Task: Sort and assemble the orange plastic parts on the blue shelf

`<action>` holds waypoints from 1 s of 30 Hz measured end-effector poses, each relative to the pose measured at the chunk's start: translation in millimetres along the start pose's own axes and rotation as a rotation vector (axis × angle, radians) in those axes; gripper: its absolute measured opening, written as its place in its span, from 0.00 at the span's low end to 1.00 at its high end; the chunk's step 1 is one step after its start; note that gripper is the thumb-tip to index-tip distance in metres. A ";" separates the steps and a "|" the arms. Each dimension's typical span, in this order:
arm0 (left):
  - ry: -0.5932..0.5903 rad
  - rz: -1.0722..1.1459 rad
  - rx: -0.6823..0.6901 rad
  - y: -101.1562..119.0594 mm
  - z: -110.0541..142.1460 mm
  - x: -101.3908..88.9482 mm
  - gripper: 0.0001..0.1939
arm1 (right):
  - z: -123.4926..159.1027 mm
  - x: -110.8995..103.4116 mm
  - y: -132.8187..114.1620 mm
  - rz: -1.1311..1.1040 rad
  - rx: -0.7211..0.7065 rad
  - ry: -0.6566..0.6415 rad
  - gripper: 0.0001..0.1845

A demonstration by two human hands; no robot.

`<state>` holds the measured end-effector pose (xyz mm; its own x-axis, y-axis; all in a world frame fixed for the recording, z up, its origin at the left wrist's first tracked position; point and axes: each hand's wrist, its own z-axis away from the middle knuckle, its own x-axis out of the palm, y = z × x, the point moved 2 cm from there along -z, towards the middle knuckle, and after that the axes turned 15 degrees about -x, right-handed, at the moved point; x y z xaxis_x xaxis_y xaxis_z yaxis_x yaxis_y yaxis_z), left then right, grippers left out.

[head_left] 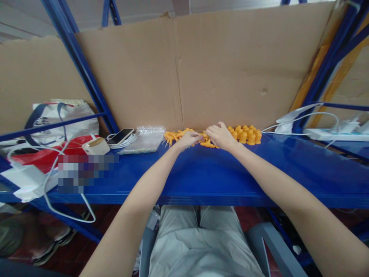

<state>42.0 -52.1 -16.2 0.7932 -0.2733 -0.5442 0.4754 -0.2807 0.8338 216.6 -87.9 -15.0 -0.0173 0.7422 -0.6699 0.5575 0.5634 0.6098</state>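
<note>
My left hand (188, 139) is over the far part of the blue shelf (198, 173), its fingertips pinched together. Close on its right, my right hand (219, 134) has its fingers bent inward, near the left fingertips. Whatever they pinch is too small and too covered to make out. Orange long-shaped pieces (208, 144) lie under and between the hands. Left of them is a pile of slim orange pieces (172, 137) with thin metal bits, perhaps small chains. Several rounded orange peg-like pieces (250, 135) stand upright in a group beyond my right hand.
A cardboard sheet (230, 69) walls off the back. Leftward lie clear plastic bags (147, 139), a phone (122, 136), a white-gold device (96, 146), chargers with cables (29, 177) and a cloth bag (69, 119). A power strip (331, 134) is at right. Another person's legs show lower left.
</note>
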 end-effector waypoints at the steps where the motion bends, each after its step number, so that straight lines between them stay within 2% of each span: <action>1: -0.005 -0.025 -0.010 -0.1 0.7 0.6 0.11 | 1.0 1.3 -1.2 -0.010 -0.005 -0.017 0.15; 9: 0.073 -0.108 -0.010 -2.2 0.7 0.7 0.14 | -2.2 6.2 -8.9 -0.025 0.001 -0.099 0.14; 16: 0.008 0.033 -0.066 0.5 2.3 2.8 0.11 | -5.2 2.6 -3.6 -0.020 0.021 -0.026 0.13; 21: -0.031 0.152 -0.020 0.8 3.1 5.1 0.09 | -5.2 2.7 -2.6 -0.045 0.056 -0.040 0.14; 30: -0.002 0.135 -0.101 -2.6 3.0 2.0 0.10 | 0.1 7.0 -4.7 -0.090 0.023 -0.054 0.15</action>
<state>41.2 -54.7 -19.8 0.8518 -0.3038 -0.4268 0.4007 -0.1471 0.9043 213.9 -85.4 -22.6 -0.0236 0.6682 -0.7436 0.5743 0.6179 0.5370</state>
